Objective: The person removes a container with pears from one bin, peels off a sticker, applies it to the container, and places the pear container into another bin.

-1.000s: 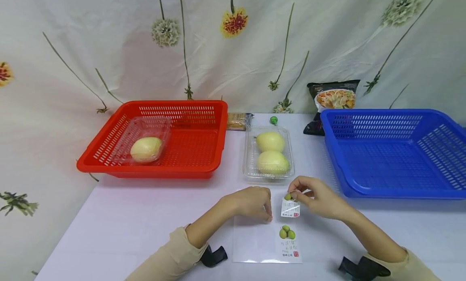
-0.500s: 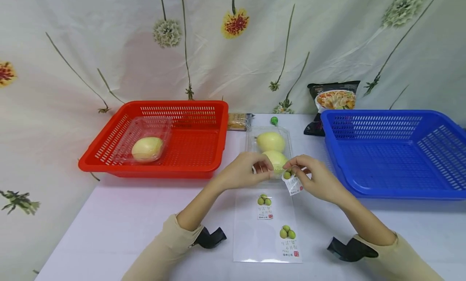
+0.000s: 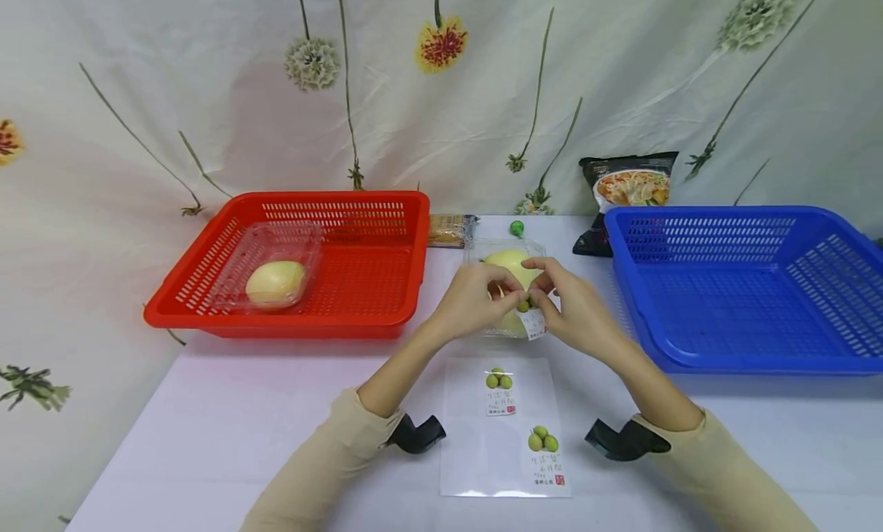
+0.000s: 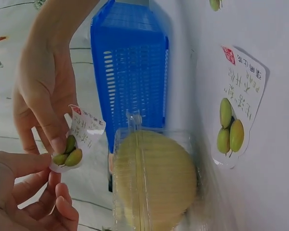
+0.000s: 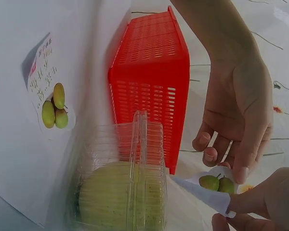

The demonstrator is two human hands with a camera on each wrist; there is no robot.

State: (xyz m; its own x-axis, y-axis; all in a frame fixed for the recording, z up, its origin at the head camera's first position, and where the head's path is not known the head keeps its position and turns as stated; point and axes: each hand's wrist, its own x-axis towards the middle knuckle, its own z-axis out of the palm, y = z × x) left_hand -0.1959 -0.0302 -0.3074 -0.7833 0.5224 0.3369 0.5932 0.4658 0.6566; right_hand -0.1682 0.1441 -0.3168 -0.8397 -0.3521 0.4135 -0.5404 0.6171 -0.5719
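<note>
Both hands meet over the clear plastic box [image 3: 500,331] of pale yellow-green fruit [image 3: 507,262] in the head view. Between them hangs a small white sticker [image 3: 533,324] printed with green pears and writing. My right hand [image 3: 578,308] pinches its printed top end between thumb and finger. From the other side, my left hand [image 4: 24,192] pinches the edge of that same end, thumb in front and fingers behind. In the right wrist view the sticker [image 5: 209,191] looks bent, with part of its white back showing. The box sits below the hands, its lid down over the fruit.
Nearer the body lies a clear sheet [image 3: 497,448] bearing two similar stickers. A red basket [image 3: 359,321] on the left holds another clear box with one fruit; a blue basket [image 3: 752,356] stands right. Behind are a black food bag [image 3: 631,179], a noodle-like packet [image 3: 450,230] and a green ball [image 3: 516,228].
The right hand has carried the sticker up from the sheet to above the fruit box. The left hand has left the sheet, uncovering another sticker, and now pinches the carried sticker too.
</note>
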